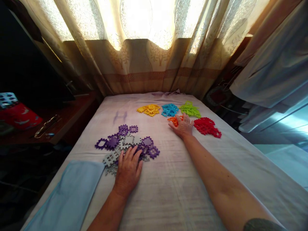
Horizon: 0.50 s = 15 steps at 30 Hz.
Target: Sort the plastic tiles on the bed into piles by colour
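My left hand (pixel 128 168) lies with fingers spread on a mixed pile of grey interlocking tiles (pixel 112 158) and purple interlocking tiles (pixel 113 141). These are flat square pieces with notched edges, some with window-like holes. Farther off, my right hand (pixel 184 126) rests over a small heap of orange pieces (pixel 173 120), its fingers apart and partly covering them. Just right of that hand is a heap of red pieces (pixel 207 126). Behind it sit blue pieces (pixel 169 109) and lime green pieces (pixel 190 109), with yellow pieces (pixel 149 110) to the left.
A pale sheet (pixel 166 192) covers the flat surface. At the front left lies a folded light-blue cloth (pixel 72 192). A wooden desk (pixel 72 118) with glasses (pixel 47 126) and a red container (pixel 20 115) stands left. Curtains (pixel 144 64) hang behind; clothes (pixel 269 70) hang right.
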{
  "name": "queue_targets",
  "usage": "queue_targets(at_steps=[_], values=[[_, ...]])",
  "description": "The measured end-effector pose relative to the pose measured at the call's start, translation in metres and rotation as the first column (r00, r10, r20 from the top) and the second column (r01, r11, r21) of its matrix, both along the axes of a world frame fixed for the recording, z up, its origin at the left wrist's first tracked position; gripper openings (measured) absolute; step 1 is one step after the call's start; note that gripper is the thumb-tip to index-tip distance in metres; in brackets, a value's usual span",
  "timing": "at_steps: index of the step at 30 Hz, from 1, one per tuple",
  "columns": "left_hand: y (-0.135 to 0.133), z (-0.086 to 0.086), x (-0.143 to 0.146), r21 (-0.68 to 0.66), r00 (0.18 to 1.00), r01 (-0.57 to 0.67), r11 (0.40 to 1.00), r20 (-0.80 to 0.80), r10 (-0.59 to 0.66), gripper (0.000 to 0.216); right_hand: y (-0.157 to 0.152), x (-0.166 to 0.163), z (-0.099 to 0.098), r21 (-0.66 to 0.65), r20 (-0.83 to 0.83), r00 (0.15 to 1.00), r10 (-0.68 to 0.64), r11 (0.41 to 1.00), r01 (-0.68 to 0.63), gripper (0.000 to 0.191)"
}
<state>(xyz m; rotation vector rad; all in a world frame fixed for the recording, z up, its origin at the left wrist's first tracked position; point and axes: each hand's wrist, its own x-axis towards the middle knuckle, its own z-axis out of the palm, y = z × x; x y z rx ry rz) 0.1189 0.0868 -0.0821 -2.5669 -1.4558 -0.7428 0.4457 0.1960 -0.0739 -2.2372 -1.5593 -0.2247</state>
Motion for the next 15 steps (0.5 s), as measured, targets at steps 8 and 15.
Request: queue_targets(at_steps=[8, 15], values=[[-0.002, 0.005, 0.003, 0.005, 1.0, -0.003, 1.0, -0.003, 0.003, 0.043, -0.043, -0.037, 0.002, 0.092, 0.098, 0.983, 0.155, 0.982, -0.164, 0.05], [0.0, 0.022, -0.005, 0.013, 0.995, -0.02, 1.0, 0.102, 0.019, 0.038, -0.102, -0.101, -0.001, 0.029, -0.082, 0.889, 0.45, 0.893, -0.449, 0.045]])
